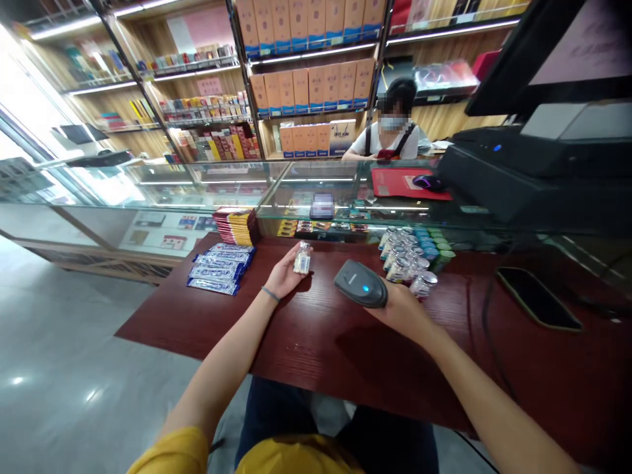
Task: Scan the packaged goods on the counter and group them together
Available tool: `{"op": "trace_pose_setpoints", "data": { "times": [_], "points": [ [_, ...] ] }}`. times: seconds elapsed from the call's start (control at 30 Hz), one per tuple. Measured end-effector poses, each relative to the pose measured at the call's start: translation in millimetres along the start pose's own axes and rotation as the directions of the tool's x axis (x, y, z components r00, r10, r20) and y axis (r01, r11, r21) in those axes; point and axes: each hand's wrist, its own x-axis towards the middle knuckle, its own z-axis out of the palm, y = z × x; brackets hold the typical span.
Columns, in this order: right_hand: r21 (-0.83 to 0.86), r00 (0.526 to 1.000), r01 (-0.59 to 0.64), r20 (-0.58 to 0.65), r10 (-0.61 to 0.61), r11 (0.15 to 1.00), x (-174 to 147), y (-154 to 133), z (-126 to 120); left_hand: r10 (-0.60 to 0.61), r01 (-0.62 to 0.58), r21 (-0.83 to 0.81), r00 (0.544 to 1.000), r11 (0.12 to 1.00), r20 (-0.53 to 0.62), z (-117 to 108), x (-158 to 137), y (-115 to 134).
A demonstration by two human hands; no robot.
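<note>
My left hand (286, 275) is closed around a small clear bottle (302, 258) with a silvery cap and pale contents, held upright just over the dark red wooden table (306, 342). A label with what looks like a barcode faces me. In my right hand (399, 306) is a dark grey barcode scanner (361, 284), its blue light lit and its head pointing left toward the bottle. The scanner and the bottle are apart. Just beyond my right hand stand several silver-capped bottles (402, 257) in rows, with green-topped containers (439, 247) beside them.
Blue-and-white packets (220, 268) lie at the table's left, near a stack of red-and-yellow boxes (234, 225). A phone (539, 297) and a cable lie at right. Behind the glass counter (276, 191) sits a masked person (392, 135). A monitor (553, 66) looms upper right.
</note>
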Motion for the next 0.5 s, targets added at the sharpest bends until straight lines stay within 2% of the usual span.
{"op": "trace_pose_setpoints", "data": {
  "times": [0.23,0.5],
  "points": [
    [-0.169,0.997,-0.021,0.069,0.033,0.985,-9,-7,-5,-0.005,0.006,-0.043,1.0,0.999,0.014,-1,4,-6],
    [-0.254,0.991,0.036,0.133,-0.002,0.966,9,6,-18,0.048,-0.048,0.005,0.998,0.999,-0.041,-5,9,-7]
  ]
}}
